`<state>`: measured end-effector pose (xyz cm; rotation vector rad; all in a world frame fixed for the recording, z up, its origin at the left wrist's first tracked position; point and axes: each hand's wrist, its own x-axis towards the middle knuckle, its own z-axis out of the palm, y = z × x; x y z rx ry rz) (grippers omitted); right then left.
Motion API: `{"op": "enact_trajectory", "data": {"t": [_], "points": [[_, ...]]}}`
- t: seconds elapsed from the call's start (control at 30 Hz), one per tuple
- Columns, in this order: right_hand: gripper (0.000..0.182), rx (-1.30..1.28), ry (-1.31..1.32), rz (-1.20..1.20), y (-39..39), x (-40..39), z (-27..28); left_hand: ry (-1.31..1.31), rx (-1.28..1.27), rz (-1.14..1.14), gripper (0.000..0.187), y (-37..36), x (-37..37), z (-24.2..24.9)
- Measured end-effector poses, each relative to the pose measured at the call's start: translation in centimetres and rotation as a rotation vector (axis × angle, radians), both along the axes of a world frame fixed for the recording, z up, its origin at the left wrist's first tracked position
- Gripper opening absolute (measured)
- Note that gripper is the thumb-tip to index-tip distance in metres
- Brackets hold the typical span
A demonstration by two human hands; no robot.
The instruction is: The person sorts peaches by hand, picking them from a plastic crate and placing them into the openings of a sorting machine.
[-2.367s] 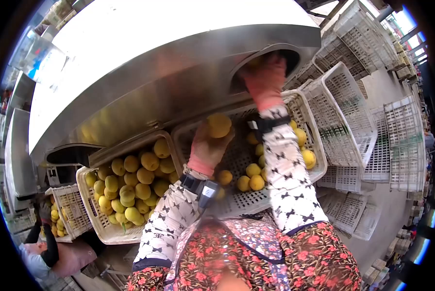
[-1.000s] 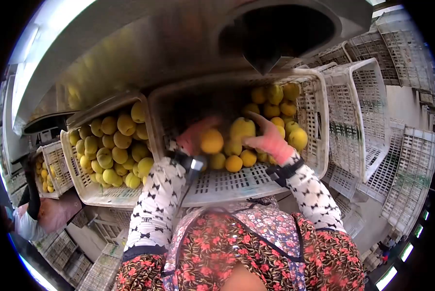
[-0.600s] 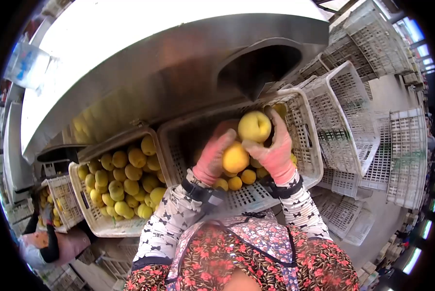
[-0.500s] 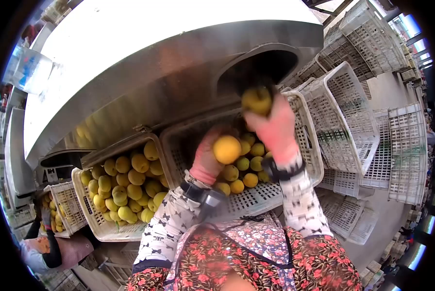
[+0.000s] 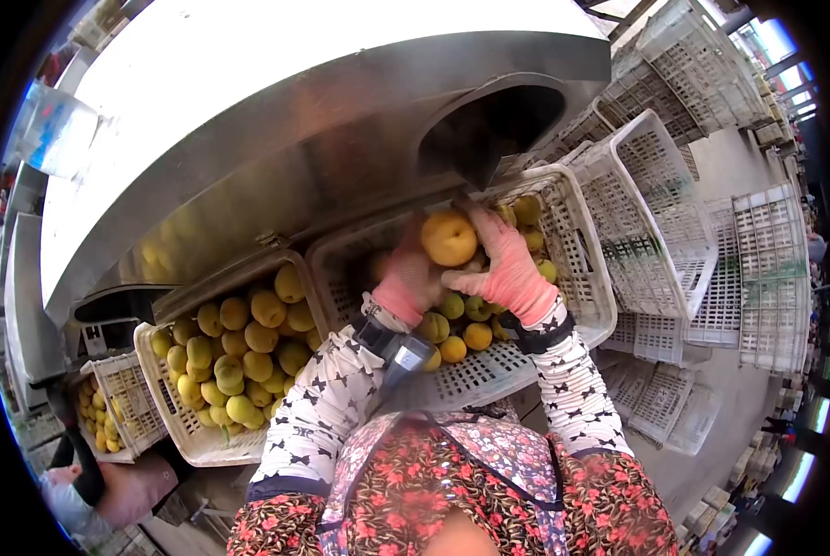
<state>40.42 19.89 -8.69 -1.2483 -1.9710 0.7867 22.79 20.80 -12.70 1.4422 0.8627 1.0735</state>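
Observation:
My right hand (image 5: 506, 269), in a pink-and-white glove, has its fingers and thumb around a round yellow-orange peach (image 5: 449, 238) above the middle crate. Just left of that peach, my left hand (image 5: 408, 276), gloved too, is low over the same crate; its fingers are blurred and partly hidden. Below both hands, several yellow-green peaches (image 5: 477, 335) lie in the white plastic crate (image 5: 577, 213). The crate sits under the dark oval chute opening (image 5: 498, 120) of a metal machine.
A second crate (image 5: 193, 452) full of peaches stands to the left. Beyond it are a smaller crate (image 5: 135, 394) and another person (image 5: 109, 491). The machine's steel edge (image 5: 341, 111) curves across the top. White crates (image 5: 651, 222) are stacked on the right.
My right hand has come down and left from the chute opening with a peach. My left hand has shifted slightly, and the orange peach it held no longer shows in it.

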Motion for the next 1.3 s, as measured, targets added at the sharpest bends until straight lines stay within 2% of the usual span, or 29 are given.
{"op": "enact_trajectory", "data": {"t": [0.07, 0.1, 0.13, 0.17, 0.2, 0.27, 0.33, 0.37, 0.43, 0.47, 0.53, 0.6, 0.67, 0.7, 0.73, 0.8, 0.83, 0.9, 0.93, 0.97, 1.0, 1.07, 1.1, 1.17, 1.2, 1.3], "points": [[0.091, 0.006, 0.108, 0.02, 0.0, -0.1, 0.0, 0.608, 0.495, -0.042, 0.051, 0.4, -0.2, -0.3], [0.09, 0.005, 0.184, 0.021, -0.2, -0.1, 0.0, 0.609, 0.457, -0.072, 0.051, 0.7, -0.2, 0.6], [0.088, 0.004, 0.259, 0.021, -0.4, 0.0, 0.1, 0.433, 0.242, -0.102, 0.05, 0.7, 0.1, 1.6], [0.081, 0.075, 0.209, -0.022, -0.2, -0.1, 0.4, 0.247, 0.033, -0.101, 0.05, 0.8, 0.4, 2.7], [0.081, 0.093, 0.152, -0.096, 0.0, -0.1, 0.8, -0.116, -0.348, -0.099, 0.05, 0.6, 1.3, 3.9], [0.083, 0.122, 0.049, -0.239, 0.4, -0.2, 1.7, -0.515, -0.792, -0.089, 0.049, 0.9, 0.9, 3.3], [0.069, 0.217, -0.158, -0.426, 3.3, -2.0, 4.9, -0.589, -0.943, -0.057, 0.048, 1.2, -1.9, -4.8], [0.063, 0.203, -0.297, -0.444, 5.9, -2.6, 5.0, -0.402, -0.819, 0.017, 0.046, 0.8, -2.9, -8.9], [0.053, 0.093, -0.54, -0.353, 10.9, -3.5, 3.6, 0.268, -0.305, 0.18, 0.044, -0.9, -4.7, -18.0], [0.049, 0.158, -0.475, -0.349, 12.1, -3.0, 3.2, 0.525, -0.15, 0.266, 0.044, -1.6, -5.0, -20.7], [0.043, 0.561, 0.027, -0.406, 12.1, -0.4, 1.8, 0.905, -0.301, 0.232, 0.043, -2.5, -5.3, -19.4], [0.039, 0.42, -0.097, -0.516, 7.3, 1.1, 0.7, 1.057, -0.514, 0.325, 0.042, -3.3, -3.3, -19.1], [0.039, -0.074, -0.172, -0.355, 4.0, 2.5, -5.2, 1.308, -0.501, 0.039, 0.046, -3.1, -2.0, -17.1], [0.041, -0.264, -0.433, -0.169, 3.5, 2.3, -8.2, 1.429, -0.492, -0.117, 0.049, -3.2, -1.7, -17.0], [0.043, -0.446, -0.689, 0.021, 3.1, 2.0, -10.5, 1.477, -0.353, -0.056, 0.048, -3.9, -1.4, -17.5], [0.046, -0.621, -0.85, 0.148, 2.9, -0.4, -14.2, 1.553, -0.067, 0.061, 0.048, -5.6, -2.4, -18.7], [0.047, -0.699, -0.918, 0.22, 2.9, -0.7, -16.2, 1.47, -0.114, 0.002, 0.05, -5.4, -2.7, -19.7], [0.049, -0.564, -1.15, 0.256, 2.7, -1.4, -24.4, 1.302, -0.21, -0.124, 0.056, -5.5, -4.0, -21.3], [0.05, -0.485, -1.265, 0.265, 2.7, -1.9, -26.9, 1.346, -0.249, -0.136, 0.057, -5.4, -4.0, -20.4], [0.052, -0.392, -1.063, 0.101, 2.8, -2.0, -26.8, 1.386, -0.282, -0.147, 0.057, -4.7, -3.4, -18.6], [0.054, -0.45, -1.059, 0.098, 2.4, -3.9, -27.3, 1.398, -0.323, -0.177, 0.058, -5.0, -5.0, -17.8], [0.059, -0.517, -1.018, 0.06, 3.8, -3.2, -28.4, 1.514, -0.121, -0.116, 0.058, -5.2, -4.2, -19.8], [0.063, -0.551, -0.937, 0.084, 4.0, -2.7, -26.8, 1.561, -0.017, -0.089, 0.057, -5.4, -3.7, -20.5], [0.073, -0.603, -0.774, 0.137, 4.5, -2.0, -21.9, 1.404, -0.223, -0.239, 0.057, -3.6, -3.4, -19.5], [0.08, -0.706, -0.551, 0.094, 4.2, -1.2, -21.5, 1.325, -0.333, -0.307, 0.057, -3.2, -3.8, -19.0], [0.097, -0.888, 0.124, -0.017, 2.4, 1.2, -18.9, 0.018, -0.753, 0.078, 0.057, -5.1, -6.0, -22.3]]}}
